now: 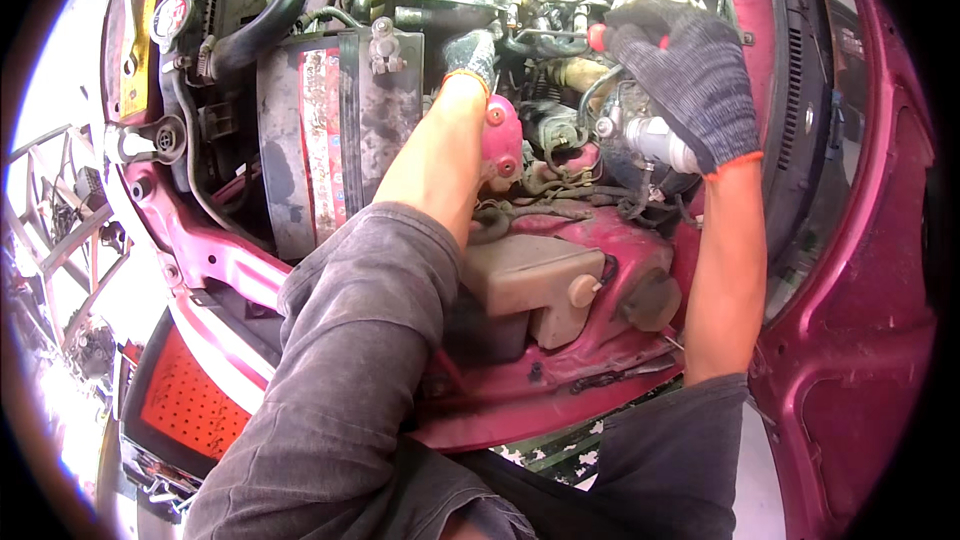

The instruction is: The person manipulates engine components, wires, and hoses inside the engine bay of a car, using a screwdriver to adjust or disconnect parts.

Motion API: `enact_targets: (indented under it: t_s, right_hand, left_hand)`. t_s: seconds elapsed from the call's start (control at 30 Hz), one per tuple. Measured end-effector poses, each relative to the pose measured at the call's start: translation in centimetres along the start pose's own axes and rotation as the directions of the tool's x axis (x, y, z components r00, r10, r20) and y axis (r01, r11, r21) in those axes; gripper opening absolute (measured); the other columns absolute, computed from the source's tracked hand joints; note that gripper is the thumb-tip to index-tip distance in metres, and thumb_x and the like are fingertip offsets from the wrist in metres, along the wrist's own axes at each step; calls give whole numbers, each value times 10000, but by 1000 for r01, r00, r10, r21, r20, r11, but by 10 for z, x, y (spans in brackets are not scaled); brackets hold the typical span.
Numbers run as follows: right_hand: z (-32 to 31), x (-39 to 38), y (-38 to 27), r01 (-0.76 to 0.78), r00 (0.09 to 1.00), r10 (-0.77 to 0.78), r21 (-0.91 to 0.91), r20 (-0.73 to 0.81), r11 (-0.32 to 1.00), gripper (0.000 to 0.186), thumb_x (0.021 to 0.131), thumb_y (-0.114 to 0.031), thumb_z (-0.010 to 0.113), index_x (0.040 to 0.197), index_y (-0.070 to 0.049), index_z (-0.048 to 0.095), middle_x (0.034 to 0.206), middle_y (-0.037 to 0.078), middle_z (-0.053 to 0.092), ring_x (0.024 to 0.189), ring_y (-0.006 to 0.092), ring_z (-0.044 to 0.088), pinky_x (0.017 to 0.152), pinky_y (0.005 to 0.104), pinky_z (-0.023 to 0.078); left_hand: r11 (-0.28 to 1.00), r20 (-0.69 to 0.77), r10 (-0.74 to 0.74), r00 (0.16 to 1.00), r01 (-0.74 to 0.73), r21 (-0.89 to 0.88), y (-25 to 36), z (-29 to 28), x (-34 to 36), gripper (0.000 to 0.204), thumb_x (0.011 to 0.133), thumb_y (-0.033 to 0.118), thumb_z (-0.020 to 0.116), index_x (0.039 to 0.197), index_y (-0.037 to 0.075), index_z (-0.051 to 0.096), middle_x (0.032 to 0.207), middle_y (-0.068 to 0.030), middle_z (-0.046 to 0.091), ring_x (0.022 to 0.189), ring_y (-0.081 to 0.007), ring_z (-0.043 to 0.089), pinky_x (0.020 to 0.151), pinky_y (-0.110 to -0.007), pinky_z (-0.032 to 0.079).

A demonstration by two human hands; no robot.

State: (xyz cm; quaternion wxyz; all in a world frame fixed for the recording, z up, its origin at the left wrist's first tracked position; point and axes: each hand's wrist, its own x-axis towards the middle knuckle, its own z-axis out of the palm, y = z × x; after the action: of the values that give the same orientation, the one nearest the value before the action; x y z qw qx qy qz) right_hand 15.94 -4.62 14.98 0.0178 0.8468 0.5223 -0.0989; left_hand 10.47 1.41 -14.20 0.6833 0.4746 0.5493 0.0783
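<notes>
Pink-red engine bay (615, 230) wide open, grimy battery (345, 135) on the left. Gloved left hand (472, 55)'s beside it, fingers hidden, so can't tell its grip. Gloved right hand (695, 80)'s curled around a red-handled tool (597, 37), shaft pointing left over the bay.

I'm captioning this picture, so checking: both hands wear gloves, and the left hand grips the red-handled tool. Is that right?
Not quite: the head view shows the right hand gripping the red-handled tool, while the left hand reaches in beside the battery. Both do wear gloves.
</notes>
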Motion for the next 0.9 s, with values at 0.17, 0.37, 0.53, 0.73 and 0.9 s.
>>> enact_targets:
  t_s: [0.17, 0.37, 0.53, 0.73, 0.9]
  right_hand:
    - [23, 24, 24, 153, 983, -163, -117, -84, 981, 393, 804, -455, 695, 983, -109, 744, 877, 138, 710, 740, 253, 644, 744, 369, 501]
    - [24, 32, 16, 114, 993, -118, -180, -13, 977, 425, 807, -473, 678, 1052, -129, 729, 909, 131, 714, 821, 256, 680, 791, 379, 516]
    - [21, 44, 20, 48, 990, -19, -202, 143, 978, 439, 808, -481, 668, 1092, -149, 718, 958, 139, 711, 869, 275, 685, 806, 390, 521]
    - [17, 45, 6, 145, 983, -121, -179, 141, 973, 363, 782, -394, 682, 995, -103, 723, 943, 163, 707, 884, 294, 680, 823, 415, 509]
    - [6, 34, 6, 167, 981, -140, -218, 136, 961, 368, 785, -396, 679, 994, -95, 718, 939, 165, 705, 880, 295, 678, 822, 417, 508]
  left_hand:
    - [970, -12, 155, 988, -150, 194, -16, -7, 15, 392, 885, 353, 587, 974, -12, 700, 1016, -202, 693, 916, -306, 655, 775, -393, 495]
    - [997, -2, 64, 998, -64, 50, -8, -8, 4, 375, 885, 329, 583, 973, -17, 697, 1004, -179, 694, 887, -268, 654, 751, -377, 505]
    - [991, 47, 64, 997, -69, 112, 4, -10, -6, 376, 964, 244, 414, 1058, -8, 676, 1133, -217, 656, 1052, -369, 633, 840, -396, 510]
    - [857, 91, 213, 973, -231, 462, -4, -18, 4, 252, 896, 111, 524, 1075, 53, 692, 1134, -205, 656, 1078, -373, 623, 878, -413, 515]
    - [451, 246, 343, 907, -389, 804, 7, -5, -5, 251, 752, 115, 763, 992, 67, 712, 1031, -181, 694, 986, -343, 664, 836, -398, 539]
